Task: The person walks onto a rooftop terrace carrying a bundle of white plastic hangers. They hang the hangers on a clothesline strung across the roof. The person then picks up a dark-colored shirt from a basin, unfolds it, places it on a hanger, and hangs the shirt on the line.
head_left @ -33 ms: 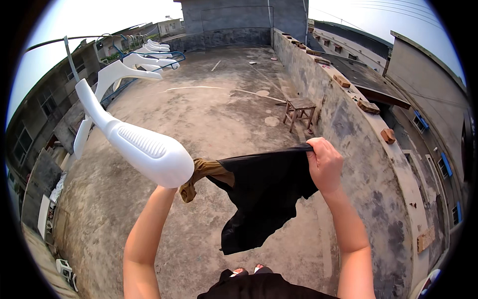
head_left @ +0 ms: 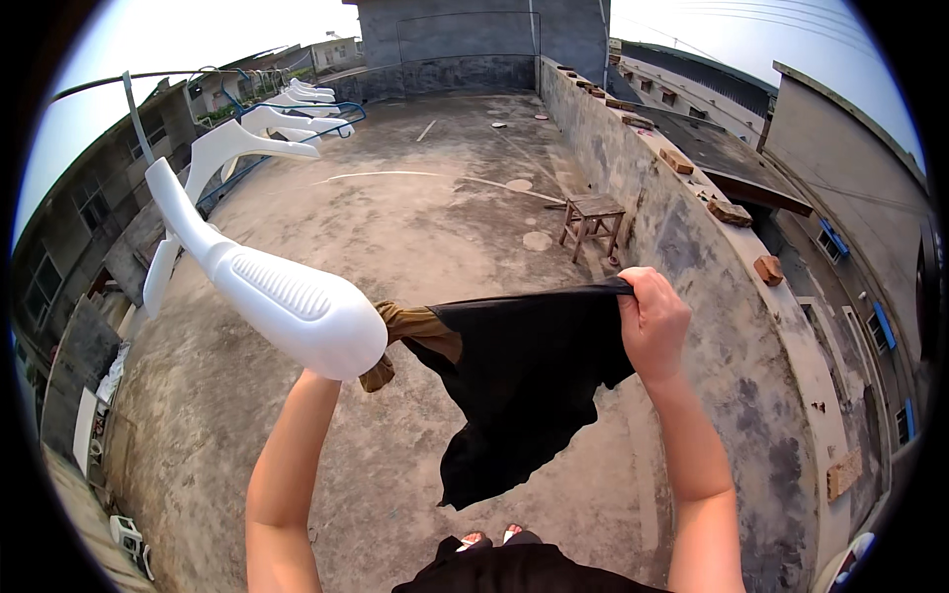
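A black garment (head_left: pixel 534 371) with a brown end (head_left: pixel 413 326) is spread in front of me, its top edge pulled nearly straight and its lower part hanging loose. My right hand (head_left: pixel 654 321) is closed on the upper right corner. Toward the left, the brown end runs bunched behind a large white plastic hanger (head_left: pixel 287 296) close to the camera. That hanger covers my left hand; only the wrist (head_left: pixel 318 383) and forearm show below it, so its fingers and grip are hidden.
More white hangers (head_left: pixel 259 143) and a blue hanger (head_left: pixel 358 111) hang along a line at the left. A small wooden stool (head_left: pixel 591 219) stands beside the concrete wall (head_left: pixel 672 217) on the right, which has loose bricks (head_left: pixel 730 212) on top. My feet (head_left: pixel 473 538) are below.
My right hand has shifted slightly right, drawing the garment's top edge with it. Less of the bunched brown end shows below the hanger. The view has moved very little.
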### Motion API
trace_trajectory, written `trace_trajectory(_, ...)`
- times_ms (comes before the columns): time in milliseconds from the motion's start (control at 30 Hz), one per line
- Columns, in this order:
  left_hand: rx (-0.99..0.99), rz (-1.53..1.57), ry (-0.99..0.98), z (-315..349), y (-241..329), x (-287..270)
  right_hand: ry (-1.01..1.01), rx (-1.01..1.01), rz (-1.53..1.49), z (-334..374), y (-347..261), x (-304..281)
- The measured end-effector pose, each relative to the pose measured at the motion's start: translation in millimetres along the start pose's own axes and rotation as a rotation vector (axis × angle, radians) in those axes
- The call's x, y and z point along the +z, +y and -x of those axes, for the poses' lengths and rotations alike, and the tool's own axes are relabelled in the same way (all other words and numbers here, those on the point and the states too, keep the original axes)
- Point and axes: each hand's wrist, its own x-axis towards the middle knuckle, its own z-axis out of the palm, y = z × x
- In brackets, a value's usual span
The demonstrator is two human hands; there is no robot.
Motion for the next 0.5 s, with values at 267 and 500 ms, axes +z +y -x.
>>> trace_trajectory(267, 0.123, -0.098, -0.186, -12.8, -134.8, 47.8, -0.312, 0.378, 0.044, 65.0, 74.1, 35.0)
trace_trajectory(500, 0.384, 0.411, -0.013, 0.5, -45.4, 70.2, 0.234, 0.235, -0.245, 4.8, 24.2, 12.4)
